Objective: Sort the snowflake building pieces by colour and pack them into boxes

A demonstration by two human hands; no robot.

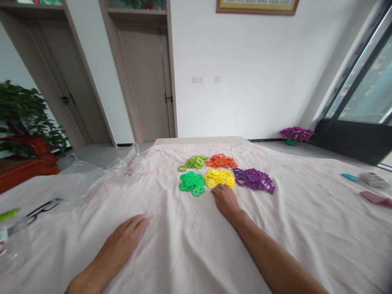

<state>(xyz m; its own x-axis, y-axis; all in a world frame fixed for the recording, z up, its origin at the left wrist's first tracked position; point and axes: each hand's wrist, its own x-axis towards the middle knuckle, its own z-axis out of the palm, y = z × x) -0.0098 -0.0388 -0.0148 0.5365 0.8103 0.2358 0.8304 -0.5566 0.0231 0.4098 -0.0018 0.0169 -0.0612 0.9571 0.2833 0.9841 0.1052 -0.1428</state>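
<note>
My right hand [226,200] reaches to the near edge of a pile of yellow flower-shaped plastic discs [221,176]. Its fingers are curled down against the pile, and whatever lies under the fingertips is hidden. Flat on the cloth at the left rests my left hand [127,235], fingers stretched out, holding nothing. Around the yellow pile are green flower-shaped discs [192,182] on the left, light green pieces [196,161] and orange pieces [221,160] behind, and purple pieces [255,179] on the right.
A pale cloth [171,253] covers the broad surface. Clear plastic containers [81,177] and black-framed glasses [44,208] lie at the left. A blue item [350,177], a whitish packet [373,179] and a pink item [376,198] lie at the far right.
</note>
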